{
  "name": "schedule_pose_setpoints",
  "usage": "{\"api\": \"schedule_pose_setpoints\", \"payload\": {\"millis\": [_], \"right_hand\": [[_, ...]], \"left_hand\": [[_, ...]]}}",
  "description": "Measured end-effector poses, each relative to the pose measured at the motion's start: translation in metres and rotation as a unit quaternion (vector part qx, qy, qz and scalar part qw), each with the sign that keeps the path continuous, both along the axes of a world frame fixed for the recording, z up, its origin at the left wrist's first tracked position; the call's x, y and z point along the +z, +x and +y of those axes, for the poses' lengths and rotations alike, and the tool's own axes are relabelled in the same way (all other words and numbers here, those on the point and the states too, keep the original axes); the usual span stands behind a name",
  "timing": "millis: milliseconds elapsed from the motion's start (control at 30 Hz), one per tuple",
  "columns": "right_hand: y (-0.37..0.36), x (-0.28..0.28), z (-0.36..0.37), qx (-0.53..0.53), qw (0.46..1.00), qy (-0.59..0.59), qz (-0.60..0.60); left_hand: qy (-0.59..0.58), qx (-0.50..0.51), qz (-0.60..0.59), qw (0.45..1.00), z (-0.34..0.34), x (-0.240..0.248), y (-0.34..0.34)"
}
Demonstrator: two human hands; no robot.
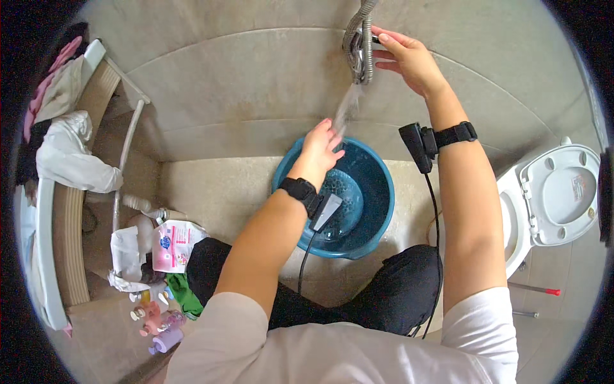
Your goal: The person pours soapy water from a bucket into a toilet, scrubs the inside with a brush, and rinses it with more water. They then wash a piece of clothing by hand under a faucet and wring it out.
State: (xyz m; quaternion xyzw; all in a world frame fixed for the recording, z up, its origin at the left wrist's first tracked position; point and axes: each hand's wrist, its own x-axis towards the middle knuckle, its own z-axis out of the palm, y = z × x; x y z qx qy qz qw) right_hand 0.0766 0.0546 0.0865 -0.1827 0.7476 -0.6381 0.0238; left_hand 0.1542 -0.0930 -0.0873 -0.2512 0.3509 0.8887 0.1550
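Head view: water already runs from tap (360, 48) into basin (374, 211); basin holds only little water, filling not finished. Right hand (409, 57) on tap, fingers curled loosely around it. Left hand (320, 150) under stream, fingers together, holding nothing. Basin round, blue plastic, on matte beige floor tiles (217, 192). Hose (355, 29) ribbed metal.

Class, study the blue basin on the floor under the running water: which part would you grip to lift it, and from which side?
Grip the blue basin by its rim, one hand on each side, left and right. It is round, wide and open, with no handle visible, and holds water, so opposite grips probably keep it level. The left hand is above it in the water stream; the right hand is at the tap.
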Motion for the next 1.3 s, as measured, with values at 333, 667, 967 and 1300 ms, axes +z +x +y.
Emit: {"api": "schedule_pose_setpoints", "payload": {"millis": [333,667,967,1300], "right_hand": [[0.034,-0.112,-0.001,-0.053,0.96,-0.229,-0.154],[0.053,-0.167,-0.059,-0.164,0.751,-0.498,-0.402],[0.05,-0.191,-0.059,-0.125,0.772,-0.512,-0.356],[0.051,-0.176,-0.051,-0.161,0.83,-0.409,-0.343]], "left_hand": [[0.112,0.091,-0.059,0.988,0.012,-0.029,-0.023],[0.162,0.09,0.069,0.98,0.003,-0.009,-0.009],[0.315,0.112,0.102,0.937,0.012,-0.042,-0.019],[0.32,0.195,0.087,0.923,0.02,-0.025,-0.015]]}}
